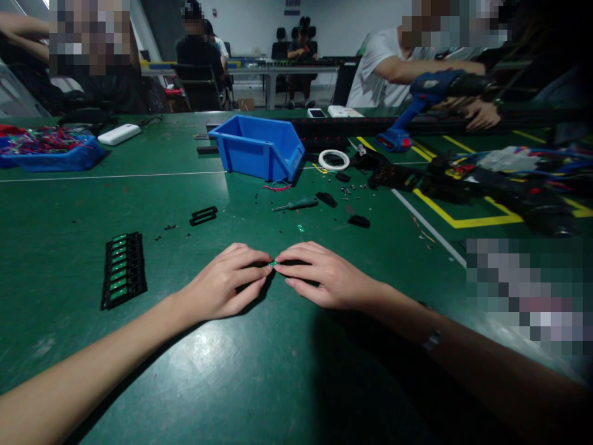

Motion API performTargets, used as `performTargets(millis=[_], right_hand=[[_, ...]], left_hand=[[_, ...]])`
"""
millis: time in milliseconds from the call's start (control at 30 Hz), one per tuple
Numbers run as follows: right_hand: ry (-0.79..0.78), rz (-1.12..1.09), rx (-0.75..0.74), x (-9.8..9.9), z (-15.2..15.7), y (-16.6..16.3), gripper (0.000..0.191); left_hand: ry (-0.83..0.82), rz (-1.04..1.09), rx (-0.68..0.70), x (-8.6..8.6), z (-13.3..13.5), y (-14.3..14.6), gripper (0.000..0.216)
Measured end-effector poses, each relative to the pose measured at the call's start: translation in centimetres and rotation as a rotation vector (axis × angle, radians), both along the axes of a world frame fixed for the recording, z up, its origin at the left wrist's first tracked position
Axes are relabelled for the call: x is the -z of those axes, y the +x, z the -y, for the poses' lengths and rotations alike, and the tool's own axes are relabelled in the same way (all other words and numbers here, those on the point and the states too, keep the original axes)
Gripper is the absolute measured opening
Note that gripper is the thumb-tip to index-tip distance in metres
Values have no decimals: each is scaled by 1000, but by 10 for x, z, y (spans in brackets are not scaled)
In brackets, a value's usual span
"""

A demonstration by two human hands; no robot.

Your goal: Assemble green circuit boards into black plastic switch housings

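A small green piece (273, 264), which looks like a tiny circuit board, sits between the fingertips of both hands just above the table. My left hand (231, 281) pinches its left side and my right hand (327, 275) its right side. Fingers cover most of the piece. Beyond them a similar green piece (301, 228) lies flat on the table. Left of my left hand, a row of black holders (123, 269) carries several green boards. Two thin black frames (203, 216) rest farther back.
Behind my hands lie a screwdriver (296, 204), loose screws, a white tape ring (333, 160) and a blue bin (259, 148). A blue cordless drill (417, 105) stands at back right. Wires fill a blue tray (55, 151) at far left. People sit around the table.
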State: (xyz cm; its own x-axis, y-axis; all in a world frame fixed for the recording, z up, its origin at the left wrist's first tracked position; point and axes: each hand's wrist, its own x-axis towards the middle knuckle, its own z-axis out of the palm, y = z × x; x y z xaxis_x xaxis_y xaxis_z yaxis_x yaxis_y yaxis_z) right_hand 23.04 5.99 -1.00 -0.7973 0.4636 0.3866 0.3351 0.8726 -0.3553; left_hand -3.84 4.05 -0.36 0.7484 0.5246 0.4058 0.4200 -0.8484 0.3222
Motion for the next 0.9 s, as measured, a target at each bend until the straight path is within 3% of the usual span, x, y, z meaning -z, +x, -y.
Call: performTargets(millis=[567, 900], right_hand=[[26, -36, 11, 2, 1, 0, 33], [44, -99, 73, 6, 0, 1, 22]], left_hand=[[53, -11, 10, 2, 0, 0, 29], [86, 44, -3, 2, 0, 0, 28]])
